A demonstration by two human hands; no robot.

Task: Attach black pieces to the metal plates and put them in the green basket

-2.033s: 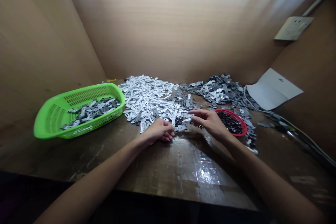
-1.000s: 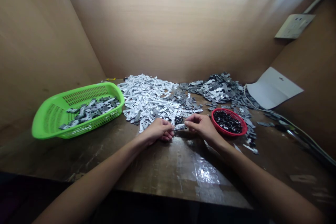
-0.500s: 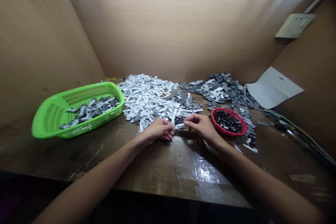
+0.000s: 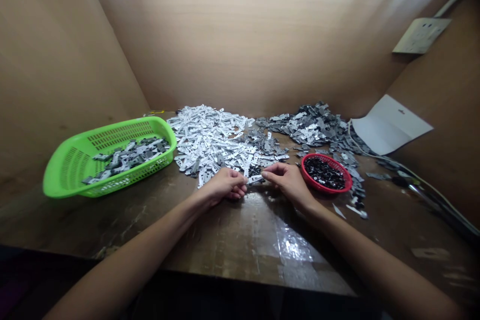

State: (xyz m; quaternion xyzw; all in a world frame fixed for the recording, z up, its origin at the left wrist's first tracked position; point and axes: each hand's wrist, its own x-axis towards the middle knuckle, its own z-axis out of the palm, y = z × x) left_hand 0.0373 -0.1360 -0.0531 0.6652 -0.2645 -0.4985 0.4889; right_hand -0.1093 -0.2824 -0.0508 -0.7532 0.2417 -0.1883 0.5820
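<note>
Between my two hands is a small flat light-grey metal piece [image 4: 255,179] with a slot or hole in it. My left hand [image 4: 228,183] pinches its left end between thumb and fingertips. The fingers of my right hand [image 4: 287,180] are closed on its right end. Just beyond my hands lies a heap of whitish slotted strips [image 4: 210,135], with darker grey pieces [image 4: 262,142] at its right side. A red round basket [image 4: 347,186] of small black parts [image 4: 324,173] stands close to my right hand.
At left, a green plastic basket [image 4: 60,175] holds grey and white pieces. A pile of dark grey metal pieces [image 4: 318,125] lies at the back right, beside a white card [image 4: 390,125] and a cable [image 4: 412,172]. Wooden panels enclose the brown table [image 4: 232,240].
The metal piece between my hands shows more of its face and slot now. Both hands stay in nearly the same place; the whole view shifts very slightly.
</note>
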